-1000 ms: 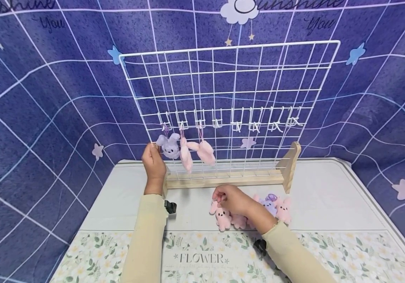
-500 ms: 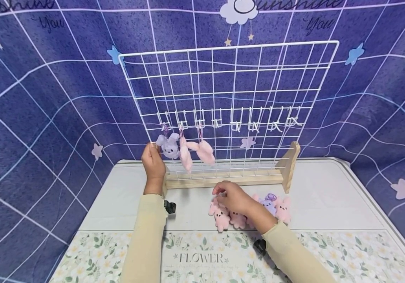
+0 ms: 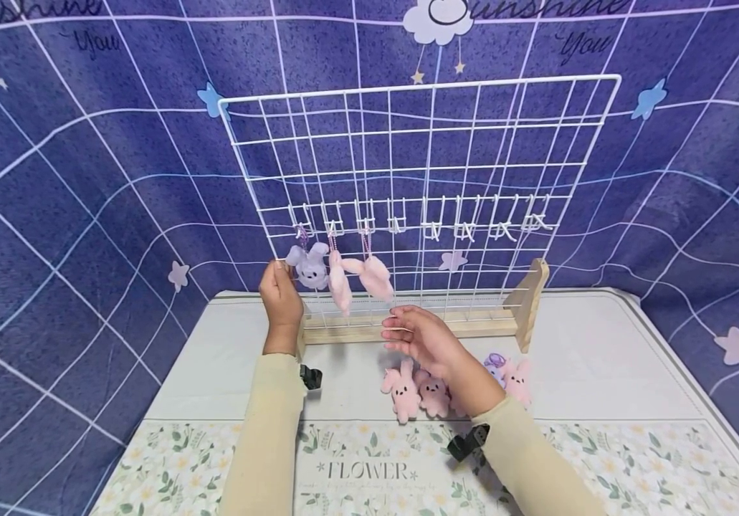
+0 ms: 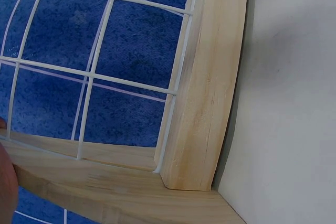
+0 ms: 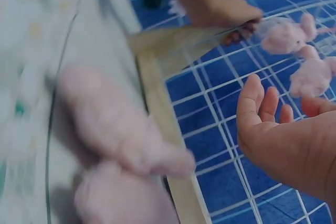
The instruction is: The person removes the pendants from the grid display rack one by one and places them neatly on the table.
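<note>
My left hand (image 3: 281, 295) grips the left wooden upright of the display stand (image 3: 408, 332), beside the hanging plush toys; its thumb edge shows at the left of the left wrist view. My right hand (image 3: 426, 345) is raised in front of the stand's base bar, fingers apart and lightly bent, holding nothing. Just below it lie a pink plush bunny (image 3: 404, 393) and a second pink plush bunny (image 3: 434, 395). The right forearm partly hides the rest of the row, with a purple plush toy (image 3: 495, 368) and another pink plush bunny (image 3: 517, 383) at its right.
The white wire grid (image 3: 472, 148) carries a row of white hooks (image 3: 431, 229). From the left hooks hang a purple plush bunny (image 3: 310, 266) and two pink plush toys, the right one (image 3: 375, 278) nearest my right hand. A floral mat (image 3: 369, 459) covers the table's front.
My right hand has lifted away from the leftmost pink bunny towards the grid, and its fingers have spread. That bunny lies on the table with its ears in sight. My left hand has stayed put.
</note>
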`<action>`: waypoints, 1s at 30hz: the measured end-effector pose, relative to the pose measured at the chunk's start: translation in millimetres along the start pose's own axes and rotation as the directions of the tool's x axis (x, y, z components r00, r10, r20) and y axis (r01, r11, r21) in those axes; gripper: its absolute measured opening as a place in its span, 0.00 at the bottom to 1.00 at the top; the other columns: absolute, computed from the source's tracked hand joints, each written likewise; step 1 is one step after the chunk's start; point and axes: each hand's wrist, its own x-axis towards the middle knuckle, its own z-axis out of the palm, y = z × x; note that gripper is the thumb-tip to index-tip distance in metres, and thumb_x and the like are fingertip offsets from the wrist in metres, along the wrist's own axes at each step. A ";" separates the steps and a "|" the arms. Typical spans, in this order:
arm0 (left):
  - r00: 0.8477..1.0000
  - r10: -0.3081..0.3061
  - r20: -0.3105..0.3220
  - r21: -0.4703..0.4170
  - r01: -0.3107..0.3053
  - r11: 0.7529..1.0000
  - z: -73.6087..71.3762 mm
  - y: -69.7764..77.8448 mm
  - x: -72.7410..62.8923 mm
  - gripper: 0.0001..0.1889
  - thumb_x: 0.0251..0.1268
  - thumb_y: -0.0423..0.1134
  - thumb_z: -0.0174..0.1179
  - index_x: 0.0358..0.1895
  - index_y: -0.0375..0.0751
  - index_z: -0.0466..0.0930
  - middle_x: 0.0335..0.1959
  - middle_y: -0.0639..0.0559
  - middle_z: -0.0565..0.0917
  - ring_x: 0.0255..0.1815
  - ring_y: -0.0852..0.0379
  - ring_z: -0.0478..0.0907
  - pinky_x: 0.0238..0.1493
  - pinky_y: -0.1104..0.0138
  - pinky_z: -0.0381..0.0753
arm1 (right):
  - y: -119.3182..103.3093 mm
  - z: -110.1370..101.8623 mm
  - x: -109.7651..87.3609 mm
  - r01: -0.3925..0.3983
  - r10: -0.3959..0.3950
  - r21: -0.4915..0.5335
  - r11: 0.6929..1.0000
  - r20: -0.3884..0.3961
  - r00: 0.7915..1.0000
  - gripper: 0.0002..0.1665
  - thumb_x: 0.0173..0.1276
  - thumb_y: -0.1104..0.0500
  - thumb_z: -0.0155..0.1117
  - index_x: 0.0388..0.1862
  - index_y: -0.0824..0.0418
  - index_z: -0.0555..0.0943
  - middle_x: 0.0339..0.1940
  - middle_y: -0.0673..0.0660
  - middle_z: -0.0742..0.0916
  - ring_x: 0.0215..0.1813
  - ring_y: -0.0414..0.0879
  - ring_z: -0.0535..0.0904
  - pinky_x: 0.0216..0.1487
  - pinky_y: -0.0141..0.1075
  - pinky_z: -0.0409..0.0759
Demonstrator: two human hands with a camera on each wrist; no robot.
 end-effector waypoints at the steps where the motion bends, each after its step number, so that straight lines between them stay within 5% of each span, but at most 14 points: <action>1: 1.000 0.004 0.002 -0.003 -0.004 1.000 0.0 0.0 0.1 0.18 0.82 0.27 0.41 0.25 0.26 0.61 0.22 0.65 0.65 0.25 0.74 0.62 0.32 0.78 0.62 | -1.4 0.0 0.4 -0.026 0.026 0.065 0.998 0.004 1.000 0.09 0.85 0.58 0.48 0.55 0.59 0.74 0.46 0.52 0.86 0.50 0.47 0.86 0.55 0.39 0.88; 6: 1.000 0.024 0.001 -0.024 -0.024 0.999 0.8 -0.9 0.2 0.19 0.81 0.27 0.41 0.24 0.27 0.60 0.22 0.65 0.65 0.24 0.74 0.62 0.31 0.79 0.62 | -6.8 3.1 4.0 -0.097 0.085 0.280 0.955 0.055 0.995 0.10 0.87 0.53 0.46 0.53 0.55 0.73 0.51 0.56 0.84 0.54 0.49 0.82 0.59 0.38 0.86; 13: 1.000 0.013 -0.008 -0.036 -0.013 0.999 1.8 -2.1 0.3 0.19 0.81 0.27 0.41 0.24 0.25 0.60 0.21 0.66 0.65 0.23 0.74 0.62 0.30 0.79 0.62 | -11.9 16.6 10.7 -0.144 0.091 0.421 0.895 0.145 0.985 0.15 0.87 0.43 0.47 0.53 0.53 0.68 0.57 0.63 0.86 0.57 0.51 0.85 0.60 0.39 0.86; 17: 1.000 0.016 -0.009 -0.028 -0.016 0.999 1.5 -4.3 0.3 0.19 0.81 0.28 0.41 0.25 0.24 0.61 0.22 0.65 0.65 0.24 0.74 0.62 0.30 0.79 0.62 | -13.6 23.1 12.8 -0.127 0.067 0.424 0.897 0.152 0.986 0.18 0.87 0.40 0.44 0.60 0.51 0.60 0.56 0.63 0.87 0.56 0.50 0.86 0.60 0.38 0.86; 21: 1.000 0.017 -0.008 -0.025 -0.017 1.000 1.6 -4.9 1.0 0.19 0.81 0.28 0.42 0.25 0.23 0.61 0.22 0.66 0.65 0.24 0.74 0.62 0.30 0.79 0.62 | -15.4 27.4 14.3 -0.110 0.061 0.452 0.885 0.122 0.991 0.18 0.87 0.41 0.45 0.58 0.53 0.64 0.55 0.61 0.88 0.53 0.48 0.86 0.58 0.36 0.86; 26: 1.000 0.025 -0.002 -0.037 -0.025 0.999 2.1 -5.1 1.2 0.20 0.81 0.28 0.41 0.24 0.23 0.60 0.21 0.66 0.65 0.23 0.74 0.62 0.29 0.79 0.62 | -15.1 29.3 13.2 -0.058 0.040 0.439 0.896 0.050 0.998 0.13 0.88 0.52 0.44 0.56 0.59 0.72 0.50 0.57 0.89 0.47 0.43 0.85 0.55 0.32 0.86; 30: 1.000 0.016 0.004 -0.010 -0.016 1.000 0.1 -22.9 2.6 0.20 0.82 0.29 0.42 0.24 0.24 0.62 0.21 0.65 0.65 0.23 0.73 0.63 0.29 0.78 0.62 | -13.7 29.7 10.4 -0.004 0.000 0.403 0.915 0.009 1.000 0.06 0.85 0.61 0.48 0.50 0.59 0.73 0.45 0.54 0.87 0.45 0.43 0.85 0.54 0.30 0.86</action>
